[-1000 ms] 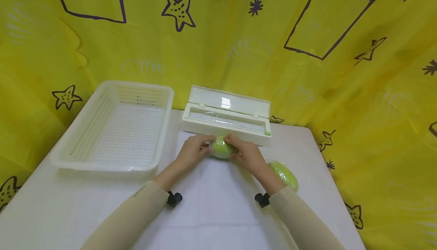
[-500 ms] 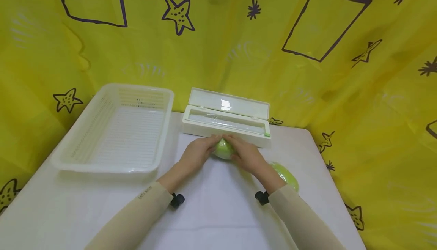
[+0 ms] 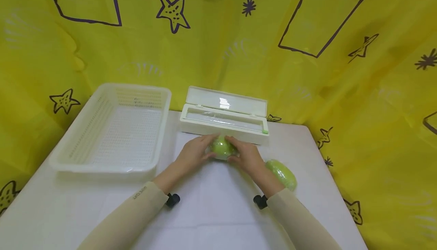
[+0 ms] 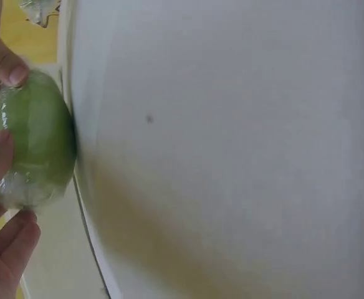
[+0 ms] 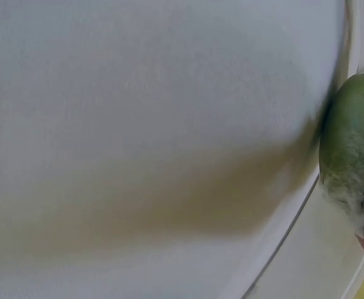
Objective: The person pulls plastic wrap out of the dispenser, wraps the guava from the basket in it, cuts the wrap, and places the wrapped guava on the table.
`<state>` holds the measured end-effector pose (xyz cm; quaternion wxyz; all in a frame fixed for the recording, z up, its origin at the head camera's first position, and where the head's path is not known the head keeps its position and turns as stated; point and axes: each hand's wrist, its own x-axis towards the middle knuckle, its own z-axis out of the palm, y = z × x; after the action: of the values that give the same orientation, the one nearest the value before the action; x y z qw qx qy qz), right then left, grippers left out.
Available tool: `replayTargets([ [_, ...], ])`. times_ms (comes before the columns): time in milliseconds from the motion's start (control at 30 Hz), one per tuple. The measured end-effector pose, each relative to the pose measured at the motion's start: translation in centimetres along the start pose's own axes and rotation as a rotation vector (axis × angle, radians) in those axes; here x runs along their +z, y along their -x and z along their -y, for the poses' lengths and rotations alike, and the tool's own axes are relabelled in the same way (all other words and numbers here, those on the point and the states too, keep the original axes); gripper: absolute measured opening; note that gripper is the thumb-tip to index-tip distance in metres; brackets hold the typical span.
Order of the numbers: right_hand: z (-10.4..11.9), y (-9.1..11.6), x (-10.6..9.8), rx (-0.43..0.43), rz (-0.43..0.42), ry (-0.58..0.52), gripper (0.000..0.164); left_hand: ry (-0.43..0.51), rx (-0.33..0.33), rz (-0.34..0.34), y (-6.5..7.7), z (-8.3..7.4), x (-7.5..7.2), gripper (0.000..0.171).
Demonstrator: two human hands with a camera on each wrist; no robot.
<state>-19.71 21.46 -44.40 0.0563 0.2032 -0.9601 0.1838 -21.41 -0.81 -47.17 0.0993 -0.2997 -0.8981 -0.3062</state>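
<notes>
A rounded green fruit (image 3: 222,148), mango-like in shape and wrapped in clear film, is between my two hands just in front of the cling film box (image 3: 223,133). My left hand (image 3: 194,152) holds its left side, thumb and fingers spread round it. On the other side my right hand (image 3: 248,156) grips it the same way. In the left wrist view, the film is bunched at one end of the wrapped fruit (image 4: 42,134). The right wrist view shows crumpled film on the fruit (image 5: 350,137) too. A second wrapped green fruit (image 3: 282,175) lies by my right wrist.
The cling film box has its lid (image 3: 227,101) raised, a roll inside and a small green slider at its right end. A white perforated basket (image 3: 160,136) stands on the left of the white-covered table (image 3: 218,208). Behind hangs a yellow patterned curtain (image 3: 211,45).
Half a second ago my fingers came together over the top of the fruit; now they are farther apart, showing more of it. The second fruit stays in place.
</notes>
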Motion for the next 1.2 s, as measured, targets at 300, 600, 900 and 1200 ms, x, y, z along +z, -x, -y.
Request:
replayTargets([
  [300,-0.8,0.0,-0.2,0.004,0.091,-0.071,0.066,0.437,-0.104,0.161,-0.7,1.7,0.9,0.061],
  [600,-3.2,-0.6,-1.5,0.026,0.338,-0.399,0.061,0.524,-0.087,0.127,-0.9,2.5,1.1,0.049],
  [900,-2.5,-0.1,-0.6,-0.037,0.276,-0.355,0.064,0.268,-0.092,0.196,-0.1,-0.5,3.5,0.068],
  [1200,-1.2,-0.5,-1.8,-0.001,0.280,-0.152,0.063,0.097,-0.053,0.202,0.2,-1.0,2.6,0.063],
])
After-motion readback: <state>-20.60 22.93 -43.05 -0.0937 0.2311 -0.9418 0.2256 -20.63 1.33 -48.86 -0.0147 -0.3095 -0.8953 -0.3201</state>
